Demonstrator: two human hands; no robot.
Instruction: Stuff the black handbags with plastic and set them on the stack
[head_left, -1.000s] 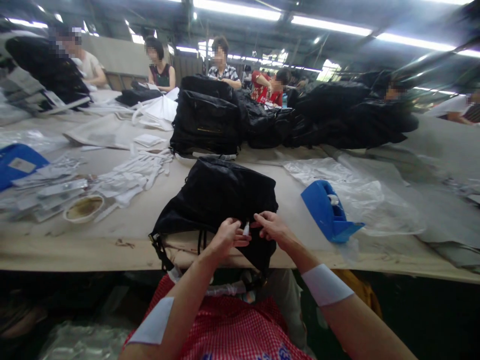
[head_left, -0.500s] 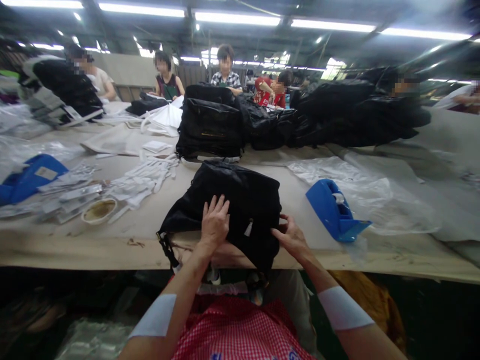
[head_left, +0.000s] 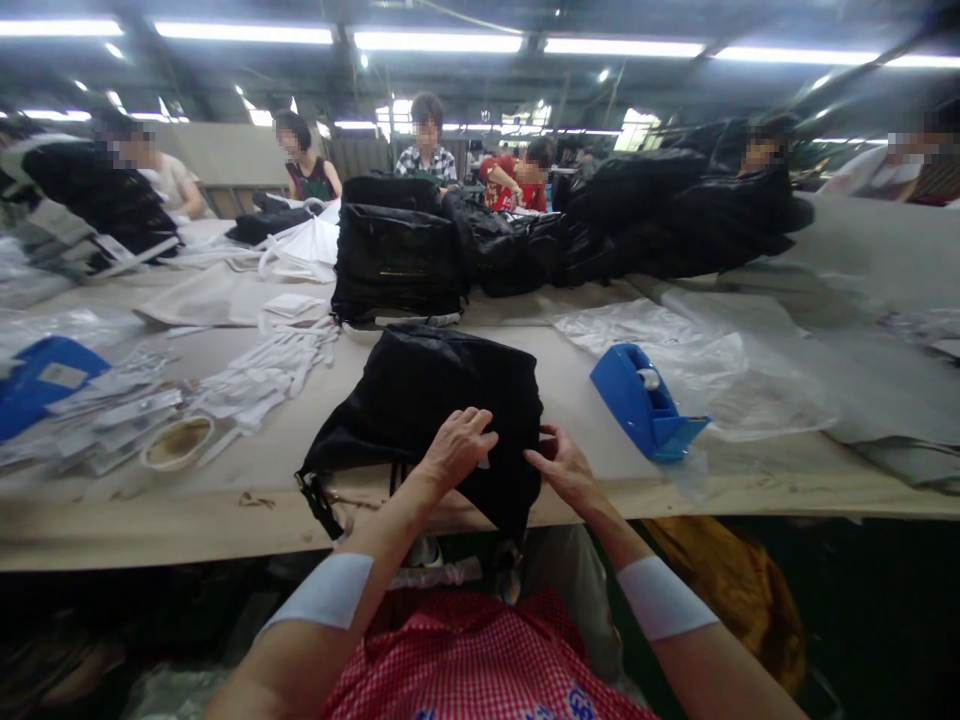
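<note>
- Black bag (head_left: 450, 375) lies on table (head_left: 255, 475), at near edge.
- Left hand (head_left: 459, 443) over bag's front, fingers outstretched, slightly apart; contact unclear. White tag (head_left: 484, 462) partly hidden beneath.
- Right hand (head_left: 564, 467) at bag's right edge; thumb apart from forefinger, cannot tell whether they pinch cloth.
- Blue tape dispenser (head_left: 637, 395) right of bag.
- Stacked black bags (head_left: 401, 250) just behind bag.
- White strips (head_left: 262, 385) left of bag.

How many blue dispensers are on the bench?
2: one blue dispenser right of the front black bag, the second partly cut off at the left edge. Others may hide behind the stacked bags.
</note>
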